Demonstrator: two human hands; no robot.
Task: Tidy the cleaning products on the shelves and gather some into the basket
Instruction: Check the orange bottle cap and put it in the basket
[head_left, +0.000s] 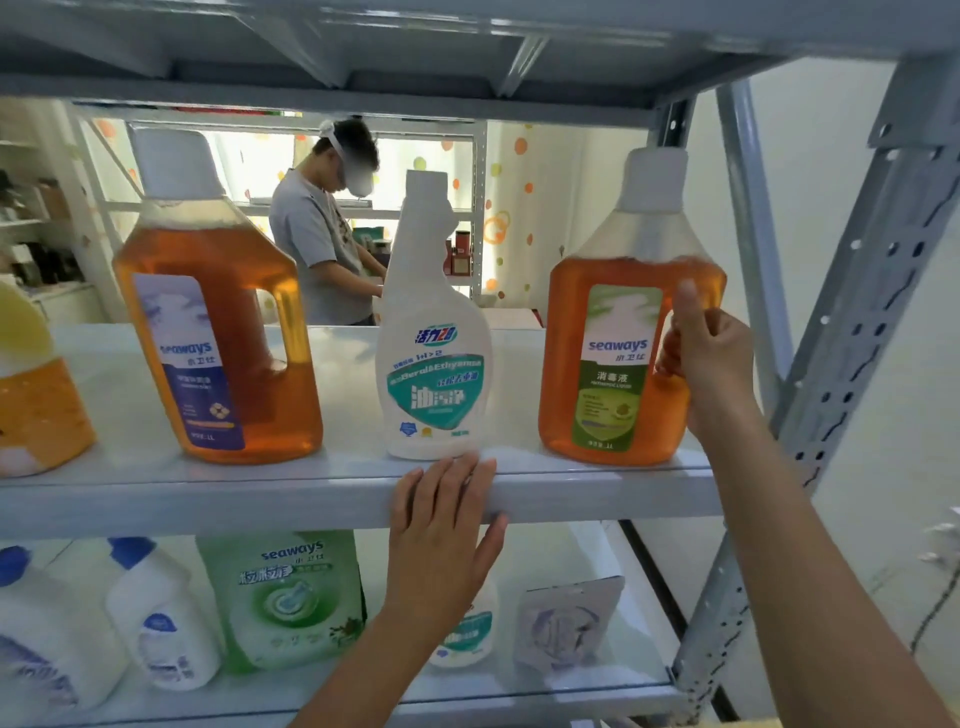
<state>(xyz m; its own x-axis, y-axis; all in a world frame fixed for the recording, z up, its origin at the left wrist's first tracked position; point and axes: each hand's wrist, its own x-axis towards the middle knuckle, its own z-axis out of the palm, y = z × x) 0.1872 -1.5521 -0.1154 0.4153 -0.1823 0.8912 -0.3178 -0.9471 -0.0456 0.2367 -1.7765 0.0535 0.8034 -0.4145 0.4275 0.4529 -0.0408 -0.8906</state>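
Three bottles stand upright in a row on the shelf (208, 501), labels forward: blue-label jug (218, 332) at left, white bottle (434, 353) at centre, green-label jug (618, 358) right of centre. Right hand (711, 358) has fingers curled round the green-label jug's handle; left hand (441, 530) lies flat on the shelf lip, fingers straight, holding nothing. Tidying looks partway; no basket in view, so gathering seems unstarted, and the green pouch (283, 597) at lower frame still waits.
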